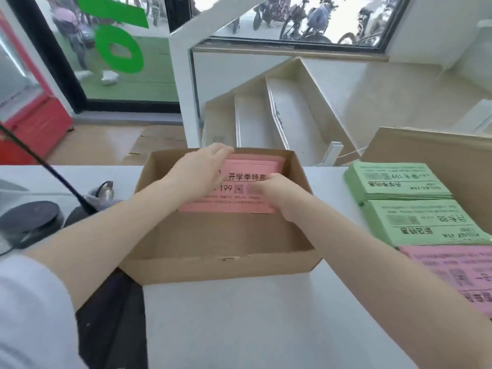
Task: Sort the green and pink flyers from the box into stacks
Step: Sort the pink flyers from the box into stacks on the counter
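left hand [198, 173]: my fingers grip the pink flyers [241, 191] at their left edge
right hand [282, 194]: grips their right edge
box [221, 265]: flyers held inside, tilted up

Both bare forearms reached in from the lower corners toward mid-frame. The left hand [198, 173] lay just above centre, fingers curled over the far edge of what it held; the right hand [282, 194], just right of centre, pinched with curled fingers, thumb uppermost.
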### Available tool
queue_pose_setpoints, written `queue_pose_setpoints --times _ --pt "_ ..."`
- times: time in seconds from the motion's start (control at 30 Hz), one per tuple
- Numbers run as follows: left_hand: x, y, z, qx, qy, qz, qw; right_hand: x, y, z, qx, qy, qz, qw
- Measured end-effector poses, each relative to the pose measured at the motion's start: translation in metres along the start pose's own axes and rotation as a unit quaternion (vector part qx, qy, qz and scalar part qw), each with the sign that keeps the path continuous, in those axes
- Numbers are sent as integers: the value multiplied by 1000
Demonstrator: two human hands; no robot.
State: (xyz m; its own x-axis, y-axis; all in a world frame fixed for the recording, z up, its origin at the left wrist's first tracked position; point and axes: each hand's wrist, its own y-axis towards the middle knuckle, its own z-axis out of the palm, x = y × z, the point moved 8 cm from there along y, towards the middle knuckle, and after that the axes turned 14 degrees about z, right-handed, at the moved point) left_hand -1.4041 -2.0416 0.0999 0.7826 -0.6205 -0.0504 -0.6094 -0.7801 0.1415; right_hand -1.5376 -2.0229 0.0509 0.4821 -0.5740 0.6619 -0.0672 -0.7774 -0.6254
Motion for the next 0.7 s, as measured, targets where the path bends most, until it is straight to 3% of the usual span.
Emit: queue_pose_setpoints --times 0.1,0.2,0.57,0.7 --pt "24 0 37 127 148 73 978 -3 32 -3 -85 12 71 994" --pt "32 -5 57 168 201 100 960 -15 43 -4 -138 46 112 983" --pt "25 5 67 101 243 103 959 -16 23 -7 -166 49 32 984" --pt "24 6 65 79 239 101 963 -16 15 -3 -156 118 11 981"
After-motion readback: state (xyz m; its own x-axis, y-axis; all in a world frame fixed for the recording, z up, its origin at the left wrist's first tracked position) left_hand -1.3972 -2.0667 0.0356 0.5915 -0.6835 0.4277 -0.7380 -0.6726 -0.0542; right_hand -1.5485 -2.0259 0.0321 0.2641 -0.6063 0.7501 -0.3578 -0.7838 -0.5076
